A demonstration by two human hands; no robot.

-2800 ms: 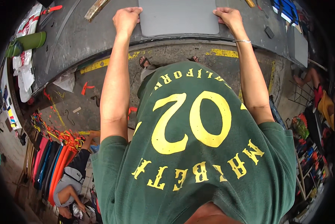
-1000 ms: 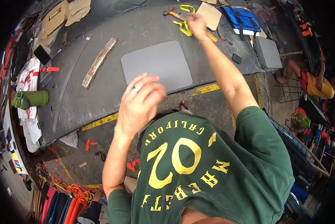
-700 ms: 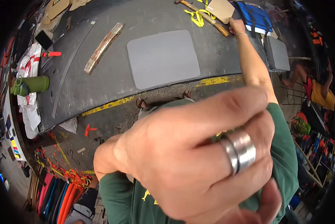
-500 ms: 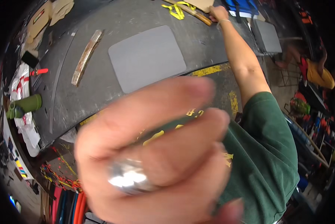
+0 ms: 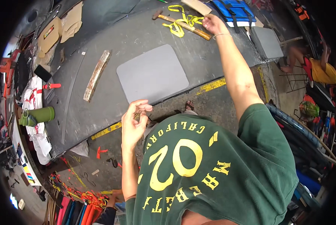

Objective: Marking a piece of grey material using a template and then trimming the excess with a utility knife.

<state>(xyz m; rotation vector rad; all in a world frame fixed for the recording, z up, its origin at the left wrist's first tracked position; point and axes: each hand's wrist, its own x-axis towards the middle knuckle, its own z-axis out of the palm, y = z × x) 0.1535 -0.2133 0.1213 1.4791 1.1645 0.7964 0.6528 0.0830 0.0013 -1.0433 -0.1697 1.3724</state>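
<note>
My left hand is raised just off the table's near edge, its fingers loosely curled and nothing visible held in them. Beyond its fingertips lies a flat grey pad with rounded corners. My right arm reaches across to the far side. There my right hand has its fingers bent at the corner of a tan cardboard piece, apparently pinching it; the fingertips are partly hidden. Just left of this hand, a wooden-handled hammer lies tangled with a yellow strap. A blue bag with dark straps sits on the right.
A worn wooden strip and a thin grey strip lie on the dark table. Along the left side are a green bottle, a phone and cardboard scraps. Another person sits at the right.
My left hand, blurred and close to the camera before, has dropped down to the table's near edge. My right hand stays by the cardboard. The whole view has shifted slightly.
</note>
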